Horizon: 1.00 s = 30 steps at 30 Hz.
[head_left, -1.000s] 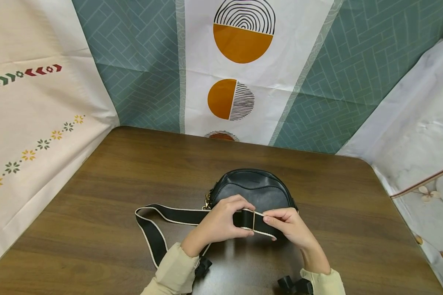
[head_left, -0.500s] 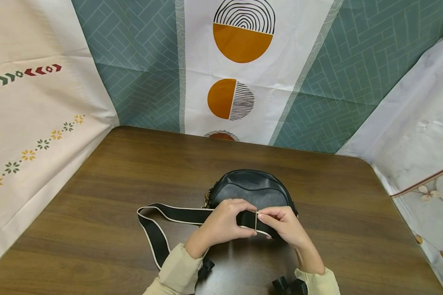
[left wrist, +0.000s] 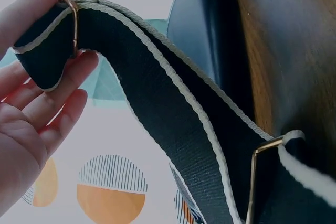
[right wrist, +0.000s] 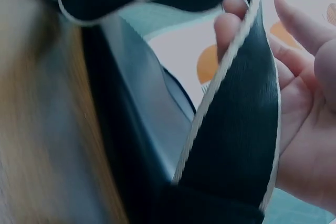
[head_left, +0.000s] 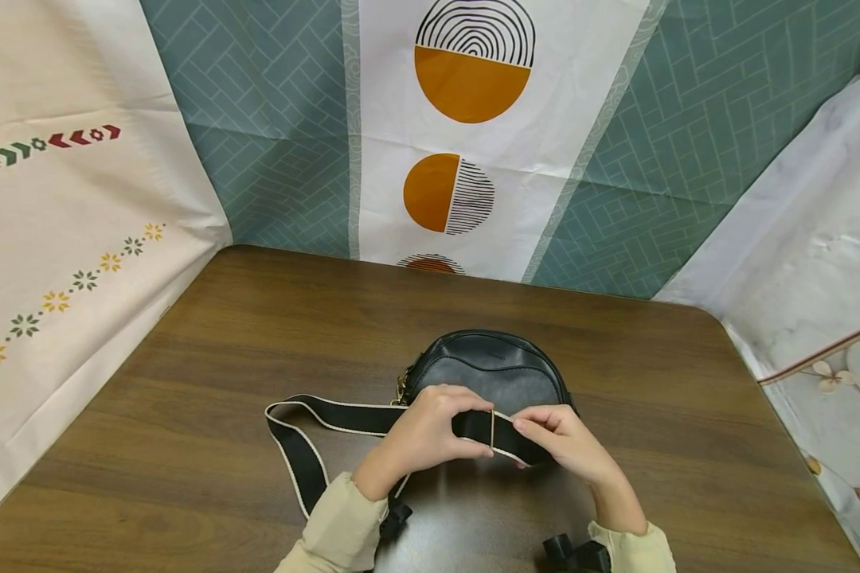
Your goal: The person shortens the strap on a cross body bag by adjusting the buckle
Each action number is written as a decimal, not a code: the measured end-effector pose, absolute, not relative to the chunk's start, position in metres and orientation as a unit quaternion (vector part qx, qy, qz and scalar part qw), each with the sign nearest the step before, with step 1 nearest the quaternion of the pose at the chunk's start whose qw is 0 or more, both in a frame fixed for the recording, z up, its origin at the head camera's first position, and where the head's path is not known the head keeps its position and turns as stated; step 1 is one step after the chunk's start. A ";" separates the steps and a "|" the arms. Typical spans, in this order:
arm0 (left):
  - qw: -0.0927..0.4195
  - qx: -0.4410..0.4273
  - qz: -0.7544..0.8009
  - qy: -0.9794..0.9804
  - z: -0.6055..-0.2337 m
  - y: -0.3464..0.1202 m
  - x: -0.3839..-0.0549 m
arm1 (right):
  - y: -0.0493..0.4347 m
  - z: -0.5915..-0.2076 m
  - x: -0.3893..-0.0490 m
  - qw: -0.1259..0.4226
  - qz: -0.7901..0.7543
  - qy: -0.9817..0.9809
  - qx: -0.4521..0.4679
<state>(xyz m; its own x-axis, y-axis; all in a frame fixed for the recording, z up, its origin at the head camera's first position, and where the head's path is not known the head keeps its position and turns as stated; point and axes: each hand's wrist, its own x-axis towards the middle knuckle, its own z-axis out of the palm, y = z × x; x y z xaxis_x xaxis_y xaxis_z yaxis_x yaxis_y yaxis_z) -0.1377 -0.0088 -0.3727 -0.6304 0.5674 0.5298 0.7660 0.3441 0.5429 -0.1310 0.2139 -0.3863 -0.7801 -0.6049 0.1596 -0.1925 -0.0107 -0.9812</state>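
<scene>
A black leather handbag with a rounded top stands on the table. Its black strap, edged in white, runs left and loops back toward me. My left hand pinches the strap just left of a thin gold slider buckle, its fingertips at the buckle's ends. To the right, my right hand holds the strap between thumb and fingers, in front of the bag. In the left wrist view a second gold metal loop shows on the strap. The strap partly covers my right fingertips in the right wrist view.
The brown wooden table extends around the bag. Behind it hangs a teal and white patterned cloth. Pale cloths border the left and right sides. Black devices are at the wrists.
My right hand first moved left to the slider buckle, then drew back right, apart from it. My left hand and the buckle shifted slightly right and then back left.
</scene>
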 end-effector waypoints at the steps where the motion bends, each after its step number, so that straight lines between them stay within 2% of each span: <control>1: 0.126 -0.413 -0.399 -0.809 -0.373 -0.009 -0.138 | 0.215 -0.387 -0.131 0.159 -0.648 0.684 -0.293; 13: 0.081 -0.423 -0.394 -0.812 -0.372 -0.003 -0.137 | 0.205 -0.387 -0.130 0.109 -0.638 0.702 -0.297; 19: 0.081 -0.403 -0.354 -0.840 -0.369 -0.004 -0.136 | 0.199 -0.387 -0.131 0.100 -0.637 0.708 -0.290; 30: 0.090 -0.423 -0.377 -0.819 -0.369 -0.007 -0.137 | 0.214 -0.385 -0.132 0.187 -0.658 0.664 -0.301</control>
<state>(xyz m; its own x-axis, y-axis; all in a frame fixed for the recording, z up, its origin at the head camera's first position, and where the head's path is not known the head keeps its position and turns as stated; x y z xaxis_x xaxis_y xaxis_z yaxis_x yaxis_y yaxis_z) -0.1368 -0.0068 -0.3693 -0.6264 0.6251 0.4657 0.7605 0.3589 0.5412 -0.1317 0.2136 -0.3852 -0.7489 -0.6462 0.1470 -0.1524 -0.0479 -0.9872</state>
